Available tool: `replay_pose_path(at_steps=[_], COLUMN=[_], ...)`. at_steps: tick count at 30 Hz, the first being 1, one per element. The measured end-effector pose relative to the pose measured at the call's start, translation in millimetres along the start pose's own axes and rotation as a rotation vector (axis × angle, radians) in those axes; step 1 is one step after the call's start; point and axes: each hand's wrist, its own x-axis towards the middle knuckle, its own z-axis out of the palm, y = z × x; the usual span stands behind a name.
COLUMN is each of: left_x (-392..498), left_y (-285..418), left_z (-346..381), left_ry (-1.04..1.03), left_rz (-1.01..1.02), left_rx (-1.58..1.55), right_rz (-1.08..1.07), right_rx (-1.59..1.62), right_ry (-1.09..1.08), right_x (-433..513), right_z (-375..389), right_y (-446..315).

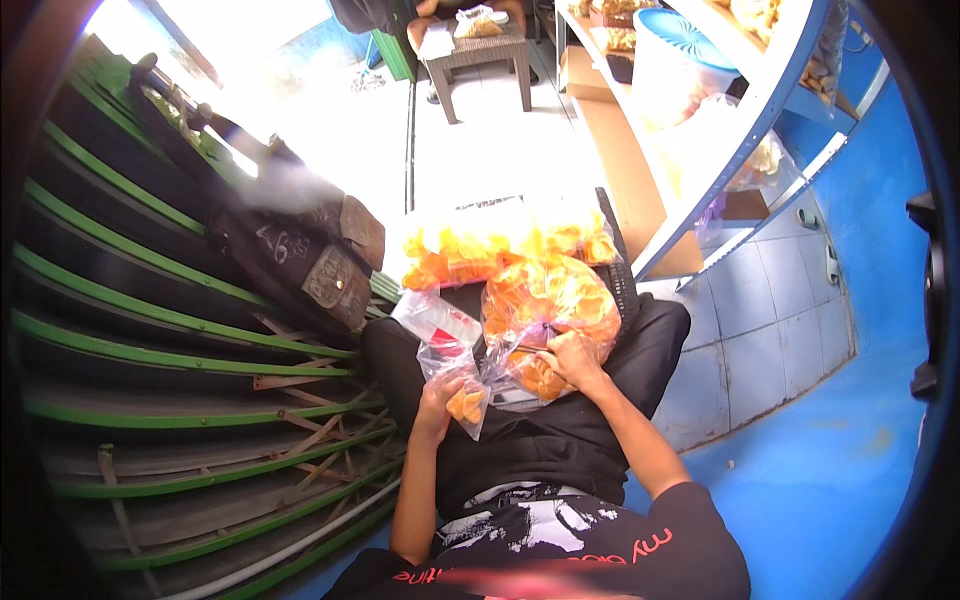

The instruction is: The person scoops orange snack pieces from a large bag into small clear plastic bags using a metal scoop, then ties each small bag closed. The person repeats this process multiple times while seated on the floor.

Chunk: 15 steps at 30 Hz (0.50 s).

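Observation:
My left hand point(439, 397) is closed on a small clear plastic bag point(466, 401) with a few orange chips at its bottom. My right hand point(574, 360) is at the mouth of a large clear bag of orange chips point(585, 296), its fingers around what looks like a thin utensil handle; the far end is unclear. The large bag rests between my thighs. Beyond it lie more bags of orange chips point(465, 247), partly washed out by glare. A packet of clear plastic bags with red print point(439, 319) lies just beyond my left hand.
A green folding metal gate point(187, 367) runs along the left, with a dark backpack point(300, 247) against it. At right stands a metal shelf point(742, 146) holding a blue-lidded tub point(679, 67) and snack bags. Ahead, a person sits behind a small woven-pattern table point(480, 51).

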Motion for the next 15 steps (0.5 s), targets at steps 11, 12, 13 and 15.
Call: replay_pose_path(at_steps=[11,12,13,15], left_x=[0.3,-0.2,1.3,2.3], left_y=[-2.7,-2.8,-2.6,-3.2], left_z=[0.8,1.1,1.2,0.7], left_ry=[0.000,0.007,0.012,0.022], left_rz=[-0.013,-0.014,-0.012,-0.013], left_rx=[0.011,0.017,0.029,0.031], right_rz=[0.244,0.275,0.252,0.267], right_rx=[0.150,0.171,0.156,0.122], right_ry=[0.009,-0.004,0.049,0.072], right_x=[-27.3,-29.9,-30.0,-35.7], right_z=[-33.8,-35.1,-36.3,-36.5], right_y=[2.2,2.7,4.9,8.3])
